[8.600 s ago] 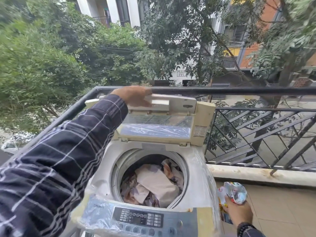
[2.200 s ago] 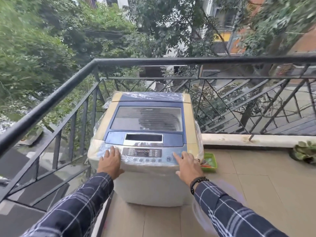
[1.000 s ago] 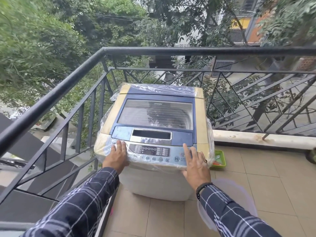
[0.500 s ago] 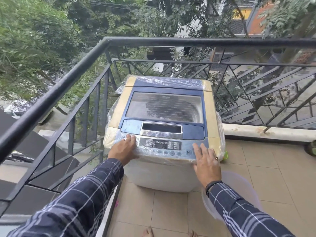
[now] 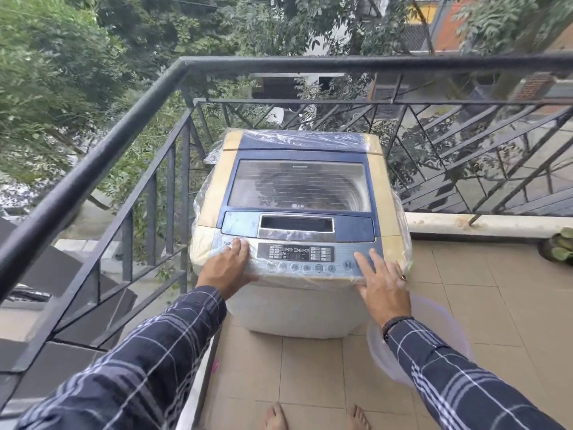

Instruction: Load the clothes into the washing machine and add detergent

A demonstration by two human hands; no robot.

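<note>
A top-loading washing machine (image 5: 297,308), cream and blue and wrapped in clear plastic, stands in the balcony corner with its lid (image 5: 299,186) down. Dim shapes show through the tinted lid window; the clothes cannot be made out. My left hand (image 5: 229,268) lies flat on the left end of the control panel (image 5: 296,254), fingers spread. My right hand (image 5: 379,282) rests on the panel's right end, its forefinger beside the start/pause button (image 5: 348,264). Neither hand holds anything. No detergent packet is in view.
A black metal railing (image 5: 102,156) runs along the left and behind the machine. A clear plastic tub (image 5: 434,339) sits on the tiled floor (image 5: 496,305) under my right forearm. A green plant (image 5: 561,246) is at the right edge. My bare feet (image 5: 274,415) show at the bottom.
The lid, held up 8.6 s ago over the clothes, is now down, and the packet has left my right hand. Over the last second the view shifted; both hands stay on the panel.
</note>
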